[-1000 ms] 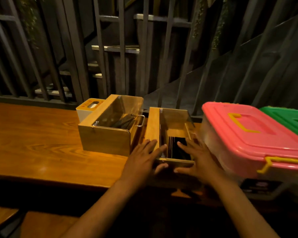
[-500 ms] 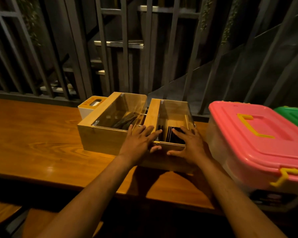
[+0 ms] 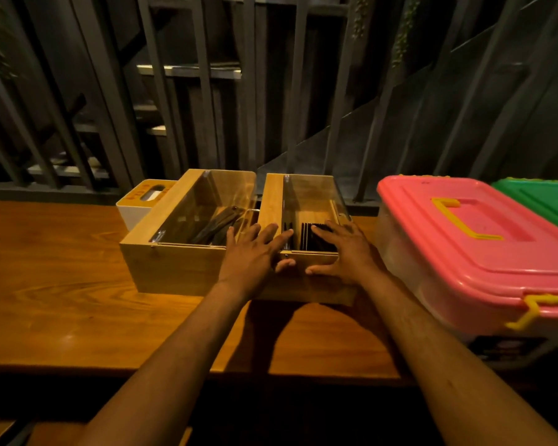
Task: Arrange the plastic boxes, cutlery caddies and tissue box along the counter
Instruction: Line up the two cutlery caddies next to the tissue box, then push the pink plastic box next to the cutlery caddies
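Both hands (image 3: 255,255) flat on right caddy (image 3: 306,204)

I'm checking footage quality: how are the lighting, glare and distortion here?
Head view: dim, warm light; both arms cast dark shadows on the glossy wooden counter; faint glare on the left wooden caddy's clear lid; wide-angle bending of the grey railing bars toward the edges.

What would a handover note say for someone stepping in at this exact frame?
Left hand and right hand: both flat and open on the near edge of the right cutlery caddy, gripping nothing.
Left cutlery caddy sits flush beside it; the tissue box is behind that one's far left corner.
Pink-lidded box and green-lidded box stand to the right on the counter.
Done: caddies paired.
Left: perhaps close the gap to the pink box.
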`<state>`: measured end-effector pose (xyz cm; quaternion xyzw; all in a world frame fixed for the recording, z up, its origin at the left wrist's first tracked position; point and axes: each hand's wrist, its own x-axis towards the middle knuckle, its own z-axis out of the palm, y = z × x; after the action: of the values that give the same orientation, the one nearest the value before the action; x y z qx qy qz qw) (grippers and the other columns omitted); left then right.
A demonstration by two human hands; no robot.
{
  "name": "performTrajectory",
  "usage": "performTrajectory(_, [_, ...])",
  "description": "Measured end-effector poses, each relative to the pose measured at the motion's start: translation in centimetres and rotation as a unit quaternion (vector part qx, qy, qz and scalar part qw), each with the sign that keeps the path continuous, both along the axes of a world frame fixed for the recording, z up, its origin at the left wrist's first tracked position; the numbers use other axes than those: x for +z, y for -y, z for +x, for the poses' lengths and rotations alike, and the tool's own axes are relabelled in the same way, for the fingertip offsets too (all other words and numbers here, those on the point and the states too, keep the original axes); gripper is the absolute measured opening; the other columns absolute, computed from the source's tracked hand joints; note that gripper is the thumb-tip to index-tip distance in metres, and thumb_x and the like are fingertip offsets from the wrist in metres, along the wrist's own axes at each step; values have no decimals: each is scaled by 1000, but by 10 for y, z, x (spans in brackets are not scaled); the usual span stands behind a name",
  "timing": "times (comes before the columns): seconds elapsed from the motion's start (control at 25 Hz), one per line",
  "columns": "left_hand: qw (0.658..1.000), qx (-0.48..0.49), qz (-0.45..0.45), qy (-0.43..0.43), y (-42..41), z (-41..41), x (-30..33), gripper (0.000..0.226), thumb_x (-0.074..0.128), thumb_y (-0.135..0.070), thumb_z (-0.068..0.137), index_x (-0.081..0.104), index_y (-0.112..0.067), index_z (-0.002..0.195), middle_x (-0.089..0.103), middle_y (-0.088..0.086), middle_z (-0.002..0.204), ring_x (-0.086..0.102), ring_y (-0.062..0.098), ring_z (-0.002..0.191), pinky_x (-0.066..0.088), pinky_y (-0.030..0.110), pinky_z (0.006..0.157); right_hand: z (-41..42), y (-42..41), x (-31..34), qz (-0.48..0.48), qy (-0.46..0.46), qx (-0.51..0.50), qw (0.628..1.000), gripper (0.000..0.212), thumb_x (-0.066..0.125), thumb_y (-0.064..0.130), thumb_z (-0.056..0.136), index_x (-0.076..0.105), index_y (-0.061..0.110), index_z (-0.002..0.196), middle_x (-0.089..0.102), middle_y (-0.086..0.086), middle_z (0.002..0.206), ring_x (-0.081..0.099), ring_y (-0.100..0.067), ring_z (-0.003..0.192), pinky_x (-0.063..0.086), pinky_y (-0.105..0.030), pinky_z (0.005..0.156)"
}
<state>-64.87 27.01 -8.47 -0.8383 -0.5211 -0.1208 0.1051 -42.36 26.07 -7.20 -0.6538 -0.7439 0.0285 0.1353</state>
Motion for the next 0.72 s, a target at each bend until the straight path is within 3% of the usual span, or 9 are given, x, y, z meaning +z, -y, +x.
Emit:
performTrajectory(0.16, [1000,-5,-9,-5,1,0,2,65,25,-68,92,15,-42,151,24,-3,160,22,27,146,16,65,110,-5,6,1,-22,35,-28,999,96,67,68,70,16,46,148,15,4,162,2,-34,149,19,-54,117])
performTrajectory(0.32, [1000,27,-7,2,17,9,7,65,33,-61,95,14,-37,152,24,6,159,21,32,145,18,62,113,-16,40,4,-42,33,-55,997,92,67,50,81,13,32,153,8,-3,164,2,-33,149,20,-52,117])
performTrajectory(0.36, [999,36,-5,9,26,14,8,64,36,-57,96,15,-36,153,23,8,160,19,33,146,17,61,114,-13,54,12,-52,24,-39,998,86,67,47,82,19,30,152,15,-5,162,9,-32,149,24,-49,116])
performTrajectory(0.44, [998,23,-10,52,50,29,12,62,43,-50,97,18,-36,152,24,7,160,17,31,147,15,58,116,-4,86,40,-28,-26,16,999,65,67,42,83,43,29,142,47,-5,147,41,-26,136,39,-41,107])
performTrajectory(0.52, [993,-23,-8,112,80,52,26,57,46,-47,96,25,-39,149,31,3,157,20,27,146,14,55,118,19,125,76,72,-92,42,992,48,69,37,82,59,29,128,64,1,127,58,-18,116,47,-36,96])
performTrajectory(0.64, [980,-74,17,183,119,100,52,49,45,-47,96,37,-39,143,42,-4,148,30,19,140,19,51,117,88,178,123,197,-123,8,973,49,77,25,76,64,29,123,63,3,128,57,-12,112,38,-21,96])
performTrajectory(0.72, [970,-91,36,221,140,136,61,47,43,-48,96,43,-36,141,46,-2,144,35,19,136,25,49,115,147,202,132,135,-110,-33,984,63,83,27,70,60,28,128,58,0,136,51,-11,118,28,-13,95])
